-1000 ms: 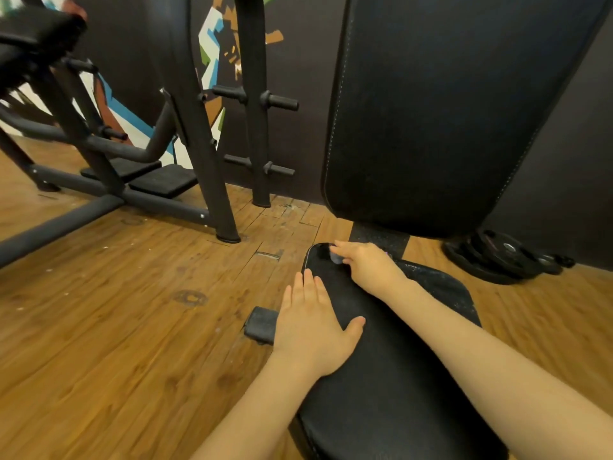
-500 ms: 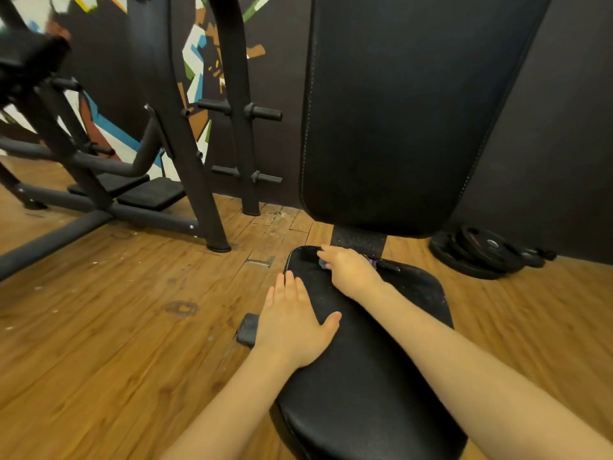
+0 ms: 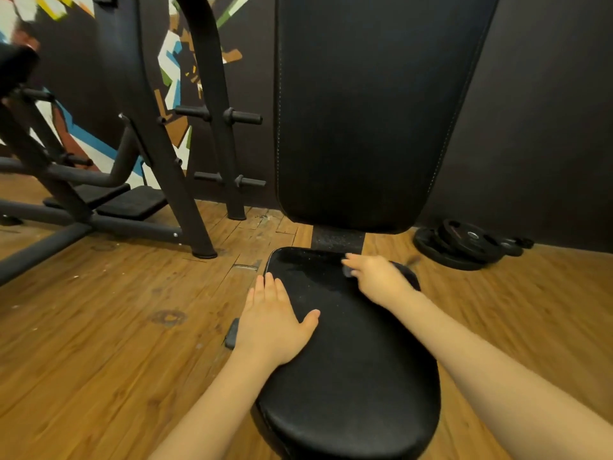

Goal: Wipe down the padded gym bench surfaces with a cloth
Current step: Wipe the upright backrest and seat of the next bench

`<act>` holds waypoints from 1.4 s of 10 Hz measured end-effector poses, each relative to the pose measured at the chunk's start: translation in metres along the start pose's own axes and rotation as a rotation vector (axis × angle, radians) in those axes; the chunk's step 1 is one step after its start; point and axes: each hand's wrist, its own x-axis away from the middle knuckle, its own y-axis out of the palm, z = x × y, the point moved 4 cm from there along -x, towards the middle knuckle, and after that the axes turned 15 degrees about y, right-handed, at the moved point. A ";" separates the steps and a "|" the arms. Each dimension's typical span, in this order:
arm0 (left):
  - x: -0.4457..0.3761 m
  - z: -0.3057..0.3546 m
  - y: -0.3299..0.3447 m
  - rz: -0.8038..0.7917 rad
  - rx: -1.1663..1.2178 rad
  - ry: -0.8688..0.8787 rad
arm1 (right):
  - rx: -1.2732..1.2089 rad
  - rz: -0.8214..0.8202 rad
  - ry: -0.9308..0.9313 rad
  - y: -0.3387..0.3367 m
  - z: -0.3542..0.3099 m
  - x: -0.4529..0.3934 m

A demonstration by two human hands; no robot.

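The black padded seat [image 3: 348,376] runs away from me toward the tall upright black backrest pad [image 3: 365,111]. My left hand [image 3: 272,323] lies flat, fingers straight, on the seat's left edge. At the far end of the seat, my right hand [image 3: 374,280] is motion-blurred and holds a small dark grey cloth [image 3: 347,270] against the pad. Only a corner of the cloth shows under the fingertips; the hand hides the rest. Pale specks and smears mark the seat's far left part.
A black machine frame [image 3: 172,167] with peg handles stands to the left on the wooden floor [image 3: 99,343]. Stacked weight plates [image 3: 464,247] lie at the right by the dark wall. A small black knob [image 3: 231,333] sticks out beside the seat under my left hand.
My right hand has slid with the cloth from the seat's far left corner toward the right along the far end. The left hand has stayed in place.
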 end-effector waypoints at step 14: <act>0.001 -0.002 -0.002 0.018 0.006 -0.012 | -0.053 -0.027 -0.102 -0.001 -0.011 -0.008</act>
